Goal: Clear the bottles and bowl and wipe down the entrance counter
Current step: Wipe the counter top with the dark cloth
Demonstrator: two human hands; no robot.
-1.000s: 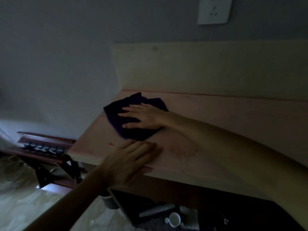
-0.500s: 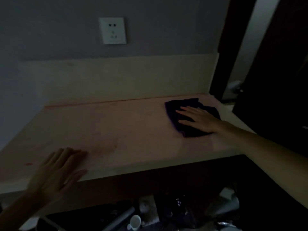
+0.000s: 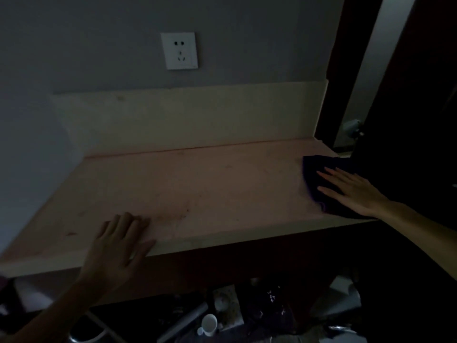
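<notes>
The pinkish counter (image 3: 197,189) fills the middle of the dim view, with a pale upstand behind it. A dark purple cloth (image 3: 319,179) lies at the counter's right end. My right hand (image 3: 351,189) presses flat on the cloth, fingers spread and pointing left. My left hand (image 3: 118,246) rests flat on the counter's front edge at the left, fingers apart, holding nothing. No bottles or bowl show on the counter top.
A white wall socket (image 3: 179,51) sits above the upstand. A dark door frame (image 3: 346,70) borders the counter's right end. Under the counter lie a white cup (image 3: 209,324), a pale tube (image 3: 183,323) and other clutter on the floor.
My right hand has slid the cloth from the counter's left end across to the right end. My left hand stayed on the front edge.
</notes>
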